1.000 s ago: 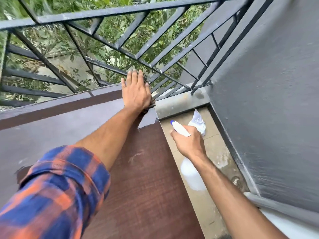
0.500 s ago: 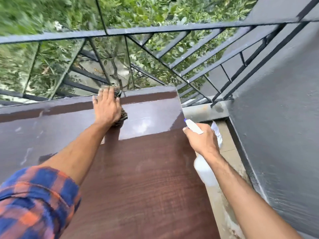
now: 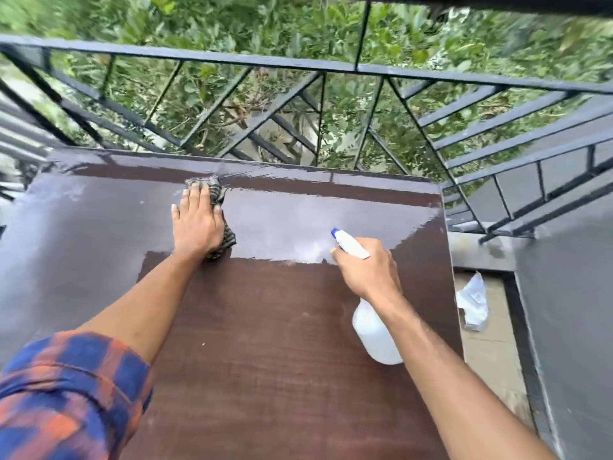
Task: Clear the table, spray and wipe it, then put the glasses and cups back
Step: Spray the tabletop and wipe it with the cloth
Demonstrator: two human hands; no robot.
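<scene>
A dark brown wooden table [image 3: 265, 343] fills the middle of the head view, shiny across its far half. My left hand [image 3: 196, 220] lies flat, fingers straight, pressing a dark checked cloth [image 3: 217, 194] onto the far part of the tabletop. My right hand [image 3: 368, 267] grips the neck of a white spray bottle [image 3: 374, 330] with a blue-tipped nozzle, held above the table's right side. No glasses or cups are in view.
A black metal railing [image 3: 298, 64] runs just behind the table's far edge, with greenery beyond. A grey wall [image 3: 570, 310] stands on the right. A crumpled white plastic bag [image 3: 472, 302] lies on the narrow tiled floor strip between table and wall.
My left hand has slid the cloth leftward along the table's far edge, away from the right corner. My right hand has carried the spray bottle from beside the table to above it.
</scene>
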